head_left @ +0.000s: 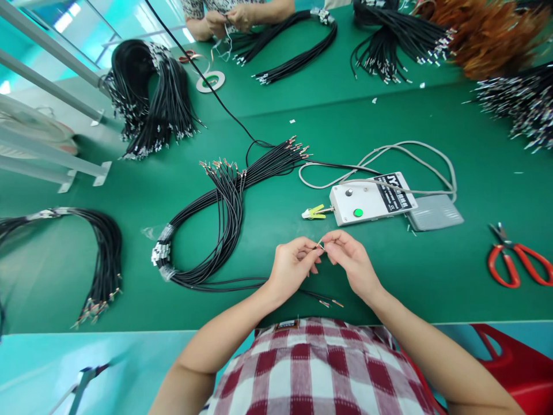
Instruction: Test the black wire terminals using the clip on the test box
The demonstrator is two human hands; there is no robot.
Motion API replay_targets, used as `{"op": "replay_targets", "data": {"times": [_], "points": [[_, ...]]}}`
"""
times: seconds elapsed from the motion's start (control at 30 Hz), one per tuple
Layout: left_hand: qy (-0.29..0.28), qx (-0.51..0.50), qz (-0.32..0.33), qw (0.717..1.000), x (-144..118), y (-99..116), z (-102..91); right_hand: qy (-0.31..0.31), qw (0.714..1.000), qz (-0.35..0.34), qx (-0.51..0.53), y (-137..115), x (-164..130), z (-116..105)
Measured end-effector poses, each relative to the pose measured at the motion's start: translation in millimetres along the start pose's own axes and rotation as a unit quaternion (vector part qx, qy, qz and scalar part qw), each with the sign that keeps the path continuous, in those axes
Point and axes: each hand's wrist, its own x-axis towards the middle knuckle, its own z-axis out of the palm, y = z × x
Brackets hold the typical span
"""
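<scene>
My left hand and my right hand meet just above the green table, near its front edge. Together they pinch the stripped copper tip of a thin black wire between thumbs and forefingers. The wire runs under my left hand toward a bundle of black wires with copper ends lying to the left. Two more wire ends lie on the table below my hands. A white control box with a green button and a yellow-green clip sits just beyond my hands.
A grey foot pedal adjoins the box. Red scissors lie at the right. More black wire bundles lie at far left, back left and back. Another person's hands work across the table.
</scene>
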Motion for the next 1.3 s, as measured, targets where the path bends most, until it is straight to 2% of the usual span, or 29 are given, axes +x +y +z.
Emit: {"op": "replay_targets", "data": {"times": [0.13, 0.23, 0.33, 0.43, 0.53, 0.6, 0.67, 0.77, 0.83, 0.9, 0.97, 1.03, 1.1, 1.2, 1.3], "points": [[-0.016, 0.015, 0.030, 0.999, -2, -3, -2.5, 0.011, 0.997, -0.012, -0.080, -4, 2, 1], [-0.025, 0.003, 0.088, 0.996, -2, -3, -2.4, -0.002, 0.996, 0.010, -0.086, -3, 5, -1], [-0.006, -0.013, 0.134, 0.991, 1, -2, 2.7, -0.013, 0.997, 0.016, -0.080, -1, 7, -4], [0.027, -0.075, 0.120, 0.990, 8, -5, 9.6, -0.022, 0.994, 0.015, -0.107, -1, 8, -7], [0.036, -0.123, 0.084, 0.988, 10, -8, 11.8, -0.017, 0.982, -0.014, -0.189, -3, 7, -8], [0.030, -0.099, 0.075, 0.992, 9, -11, 9.3, -0.012, 0.964, -0.047, -0.263, -4, 7, -9], [0.022, -0.026, 0.088, 0.996, 6, -13, 4.9, -0.013, 0.943, -0.079, -0.324, -5, 6, -9], [0.030, 0.068, 0.104, 0.992, 4, -16, -1.3, -0.016, 0.924, -0.120, -0.361, -6, 6, -13], [0.046, 0.069, 0.097, 0.992, 5, -17, -3.5, 0.000, 0.915, -0.149, -0.374, -7, 6, -18], [0.059, 0.058, 0.094, 0.992, 7, -17, -4.1, 0.023, 0.888, -0.192, -0.418, -10, 5, -21], [0.067, 0.070, 0.105, 0.990, 8, -17, -4.4, 0.028, 0.834, -0.245, -0.494, -13, 4, -20], [0.071, 0.106, 0.132, 0.983, 8, -16, -5.4, 0.008, 0.771, -0.290, -0.567, -15, 5, -18], [0.067, 0.150, 0.167, 0.972, 8, -15, -7.8, -0.017, 0.723, -0.325, -0.609, -16, 8, -15], [0.036, 0.188, 0.197, 0.962, 8, -14, -13.0, -0.062, 0.678, -0.376, -0.628, -17, 14, -16], [0.022, 0.183, 0.179, 0.966, 12, -13, -18.1, -0.089, 0.646, -0.402, -0.643, -21, 22, -18]]}}
